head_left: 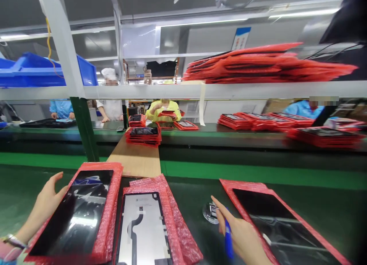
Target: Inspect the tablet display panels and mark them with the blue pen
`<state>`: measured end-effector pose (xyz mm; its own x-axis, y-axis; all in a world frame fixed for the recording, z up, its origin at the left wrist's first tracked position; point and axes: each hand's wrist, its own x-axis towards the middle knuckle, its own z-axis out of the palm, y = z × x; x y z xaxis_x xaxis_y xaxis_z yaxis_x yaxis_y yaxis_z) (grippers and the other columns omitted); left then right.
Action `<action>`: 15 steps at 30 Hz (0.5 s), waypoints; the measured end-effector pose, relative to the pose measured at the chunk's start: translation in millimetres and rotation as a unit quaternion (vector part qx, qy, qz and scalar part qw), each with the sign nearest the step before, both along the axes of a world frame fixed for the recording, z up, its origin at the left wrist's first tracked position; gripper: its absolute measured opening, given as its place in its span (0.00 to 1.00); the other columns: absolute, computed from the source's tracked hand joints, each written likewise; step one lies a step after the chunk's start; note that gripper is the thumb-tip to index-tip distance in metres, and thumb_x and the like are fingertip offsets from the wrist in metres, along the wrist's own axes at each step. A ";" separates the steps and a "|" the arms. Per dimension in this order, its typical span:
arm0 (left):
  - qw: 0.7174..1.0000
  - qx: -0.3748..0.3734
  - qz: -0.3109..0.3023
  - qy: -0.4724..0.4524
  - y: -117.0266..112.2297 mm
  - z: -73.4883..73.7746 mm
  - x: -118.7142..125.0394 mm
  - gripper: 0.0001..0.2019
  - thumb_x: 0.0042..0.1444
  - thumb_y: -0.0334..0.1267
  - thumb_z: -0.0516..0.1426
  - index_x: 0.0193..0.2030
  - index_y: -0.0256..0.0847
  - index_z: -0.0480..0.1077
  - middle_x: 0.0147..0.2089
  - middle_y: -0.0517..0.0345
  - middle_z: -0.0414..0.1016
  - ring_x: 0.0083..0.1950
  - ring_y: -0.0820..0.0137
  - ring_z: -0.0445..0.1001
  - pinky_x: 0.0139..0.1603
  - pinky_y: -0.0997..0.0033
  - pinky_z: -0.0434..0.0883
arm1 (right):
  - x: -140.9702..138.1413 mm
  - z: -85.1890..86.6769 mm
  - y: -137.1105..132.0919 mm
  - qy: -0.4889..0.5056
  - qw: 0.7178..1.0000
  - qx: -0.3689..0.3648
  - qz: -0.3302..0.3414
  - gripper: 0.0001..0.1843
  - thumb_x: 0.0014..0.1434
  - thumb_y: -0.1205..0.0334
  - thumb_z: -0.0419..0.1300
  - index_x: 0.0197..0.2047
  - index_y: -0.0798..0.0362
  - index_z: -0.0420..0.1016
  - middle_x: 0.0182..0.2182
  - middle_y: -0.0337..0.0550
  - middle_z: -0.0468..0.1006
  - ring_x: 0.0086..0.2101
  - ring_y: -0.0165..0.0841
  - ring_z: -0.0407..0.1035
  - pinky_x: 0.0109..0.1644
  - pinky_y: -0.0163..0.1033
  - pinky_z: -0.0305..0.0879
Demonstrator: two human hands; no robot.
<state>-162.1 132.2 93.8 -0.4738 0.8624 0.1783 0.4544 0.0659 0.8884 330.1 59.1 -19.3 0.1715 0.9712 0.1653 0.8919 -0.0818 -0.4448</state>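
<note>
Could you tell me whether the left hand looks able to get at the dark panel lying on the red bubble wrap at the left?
Probably yes: the left hand lies open right beside the dark panel, at its left edge, and nothing sits between them.

Bright overhead tube light; glare on the glossy panel (76, 211); edges stretched and blurred, far background soft.

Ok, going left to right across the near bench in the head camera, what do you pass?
Left hand → dark glossy panel on red bubble wrap → grey-backed panel → round metal piece → right hand with a blue pen → dark panel at right.
</note>
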 end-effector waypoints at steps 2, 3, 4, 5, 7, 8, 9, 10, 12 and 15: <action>0.999 0.024 -0.021 0.008 -15.4 1.7 18.9 0.20 0.47 0.43 0.59 0.47 0.42 0.64 0.65 0.47 0.65 0.68 0.46 0.57 0.68 0.49 0.51 | -26.6 0.5 -6.4 0.143 0.989 -0.011 0.044 0.33 0.67 0.48 0.34 0.67 0.59 0.54 0.19 0.42 0.77 0.24 0.39 0.74 0.33 0.41 0.68; 0.998 0.030 -0.053 -0.004 -24.6 -1.1 30.8 0.21 0.47 0.45 0.58 0.48 0.41 0.64 0.62 0.45 0.67 0.66 0.49 0.61 0.68 0.52 0.54 | -42.0 -0.1 -9.5 0.223 0.971 -0.027 0.077 0.34 0.66 0.44 0.33 0.66 0.56 0.52 0.20 0.39 0.77 0.24 0.36 0.74 0.32 0.38 0.68; 0.995 0.027 -0.091 -0.023 -34.4 -6.8 43.7 0.21 0.47 0.47 0.57 0.47 0.41 0.65 0.57 0.44 0.72 0.62 0.51 0.67 0.65 0.55 0.59 | -58.0 -1.4 -12.2 0.404 0.905 -0.076 0.111 0.34 0.64 0.39 0.37 0.63 0.52 0.53 0.21 0.39 0.78 0.23 0.37 0.74 0.28 0.38 0.67; 0.991 0.011 -0.128 -0.041 -44.5 -15.5 56.9 0.21 0.46 0.49 0.58 0.45 0.41 0.67 0.50 0.45 0.76 0.56 0.51 0.72 0.61 0.55 0.64 | -73.8 -3.6 -14.4 0.455 0.875 -0.103 0.130 0.34 0.62 0.34 0.35 0.56 0.50 0.58 0.21 0.38 0.77 0.19 0.36 0.73 0.22 0.37 0.64; 0.957 -0.077 -0.251 -0.124 -63.9 -39.8 81.5 0.21 0.45 0.47 0.60 0.45 0.41 0.69 0.47 0.46 0.78 0.55 0.53 0.73 0.60 0.55 0.65 | -102.1 -10.5 -17.2 0.495 0.845 -0.127 0.158 0.32 0.57 0.28 0.39 0.37 0.49 0.62 0.20 0.38 0.75 0.16 0.33 0.69 0.18 0.34 0.58; 0.934 -0.124 -0.289 -0.170 -72.3 -53.9 91.8 0.22 0.45 0.46 0.61 0.47 0.41 0.69 0.48 0.46 0.78 0.55 0.53 0.72 0.59 0.55 0.65 | -113.5 -14.9 -17.8 0.491 0.848 -0.121 0.162 0.30 0.56 0.28 0.42 0.32 0.48 0.61 0.18 0.37 0.73 0.15 0.30 0.66 0.18 0.33 0.56; 0.912 -0.161 -0.312 -0.213 -79.3 -67.8 100.2 0.24 0.40 0.43 0.62 0.47 0.42 0.70 0.51 0.45 0.77 0.57 0.52 0.71 0.59 0.54 0.66 | -122.8 -19.7 -18.1 0.485 0.852 -0.111 0.164 0.29 0.55 0.28 0.46 0.29 0.48 0.60 0.18 0.36 0.72 0.15 0.29 0.64 0.19 0.33 0.55; 0.907 -0.173 -0.300 -0.238 -84.8 -80.6 106.7 0.27 0.36 0.39 0.62 0.48 0.41 0.70 0.55 0.44 0.74 0.62 0.51 0.66 0.61 0.55 0.63 | -130.0 -24.6 -18.2 0.477 0.858 -0.097 0.164 0.28 0.54 0.30 0.51 0.27 0.49 0.60 0.18 0.36 0.72 0.16 0.28 0.63 0.21 0.33 0.55; 0.907 -0.201 -0.256 -0.267 -90.6 -98.9 114.4 0.32 0.32 0.34 0.60 0.51 0.40 0.68 0.59 0.42 0.70 0.68 0.51 0.56 0.64 0.57 0.57 | -138.6 -34.1 -18.0 0.449 0.876 -0.067 0.160 0.26 0.51 0.34 0.58 0.24 0.49 0.62 0.17 0.35 0.71 0.18 0.28 0.62 0.24 0.34 0.57; 0.907 -0.223 -0.213 -0.286 -88.6 -104.5 117.9 0.35 0.31 0.33 0.58 0.54 0.36 0.64 0.63 0.38 0.62 0.69 0.51 0.53 0.66 0.59 0.53 | -142.5 -45.0 -17.2 0.400 0.903 -0.031 0.151 0.23 0.48 0.44 0.65 0.18 0.49 0.60 0.16 0.33 0.66 0.21 0.31 0.62 0.27 0.35 0.57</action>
